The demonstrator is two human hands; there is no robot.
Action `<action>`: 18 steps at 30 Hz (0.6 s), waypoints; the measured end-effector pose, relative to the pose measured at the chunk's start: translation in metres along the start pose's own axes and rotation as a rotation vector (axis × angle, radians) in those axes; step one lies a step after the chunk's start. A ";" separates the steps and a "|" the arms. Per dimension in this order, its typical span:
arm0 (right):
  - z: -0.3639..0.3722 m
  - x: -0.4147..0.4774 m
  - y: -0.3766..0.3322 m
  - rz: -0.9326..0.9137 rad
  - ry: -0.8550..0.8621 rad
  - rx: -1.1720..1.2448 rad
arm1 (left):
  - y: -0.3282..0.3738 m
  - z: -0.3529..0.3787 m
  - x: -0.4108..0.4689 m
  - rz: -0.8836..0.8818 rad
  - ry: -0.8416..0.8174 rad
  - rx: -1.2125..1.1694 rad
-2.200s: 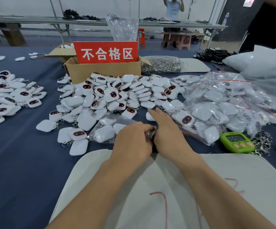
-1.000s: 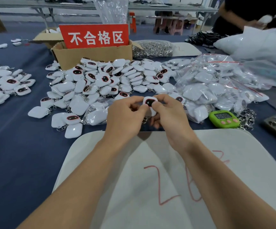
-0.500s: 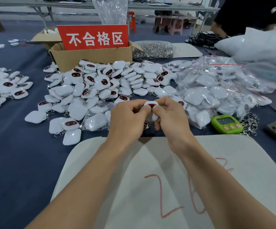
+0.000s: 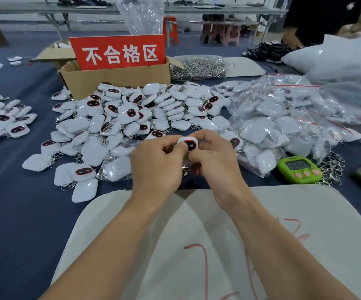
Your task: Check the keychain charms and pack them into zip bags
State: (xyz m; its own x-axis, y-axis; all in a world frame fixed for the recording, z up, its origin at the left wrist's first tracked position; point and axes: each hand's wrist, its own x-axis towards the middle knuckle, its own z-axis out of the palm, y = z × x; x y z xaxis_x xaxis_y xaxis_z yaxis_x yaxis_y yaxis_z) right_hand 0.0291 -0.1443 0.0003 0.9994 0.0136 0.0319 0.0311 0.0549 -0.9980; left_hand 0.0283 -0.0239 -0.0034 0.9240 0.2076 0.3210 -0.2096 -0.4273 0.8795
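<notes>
Between both hands I hold one white keychain charm [image 4: 188, 143] with a dark screen face turned up, above the table's near middle. My left hand [image 4: 157, 164] pinches its left edge and my right hand [image 4: 215, 160] pinches its right edge; its metal clasp [image 4: 185, 169] hangs below. A large heap of loose charms [image 4: 132, 113] lies just beyond my hands. To the right are clear zip bags filled with charms [image 4: 272, 126], and one filled bag [image 4: 117, 168] lies left of my left hand.
A cardboard box [image 4: 114, 79] with a red sign stands behind the heap. A bag of metal clasps [image 4: 198, 68] lies beside it. A green timer [image 4: 299, 169] sits at right, and a white pad [image 4: 197, 245] with red marks lies under my forearms. More charms [image 4: 0, 120] lie far left.
My hands left the bag on the table, lifted one charm and hold it face up between them. In the last half second they stay almost still.
</notes>
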 end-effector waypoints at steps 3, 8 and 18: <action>-0.002 -0.002 -0.002 -0.007 -0.010 -0.004 | 0.001 0.000 0.000 0.008 -0.015 -0.017; -0.004 -0.006 -0.003 -0.029 -0.007 -0.034 | 0.001 0.001 -0.002 -0.020 -0.019 -0.086; -0.008 -0.012 -0.003 -0.017 0.062 -0.110 | -0.001 -0.004 -0.002 0.066 -0.081 -0.030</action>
State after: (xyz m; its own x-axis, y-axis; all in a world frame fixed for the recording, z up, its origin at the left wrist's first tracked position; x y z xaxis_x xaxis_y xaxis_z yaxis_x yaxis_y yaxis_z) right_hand 0.0176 -0.1526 0.0027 0.9976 -0.0488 0.0489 0.0462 -0.0553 -0.9974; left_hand 0.0251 -0.0207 -0.0040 0.9303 0.1078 0.3507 -0.2795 -0.4109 0.8678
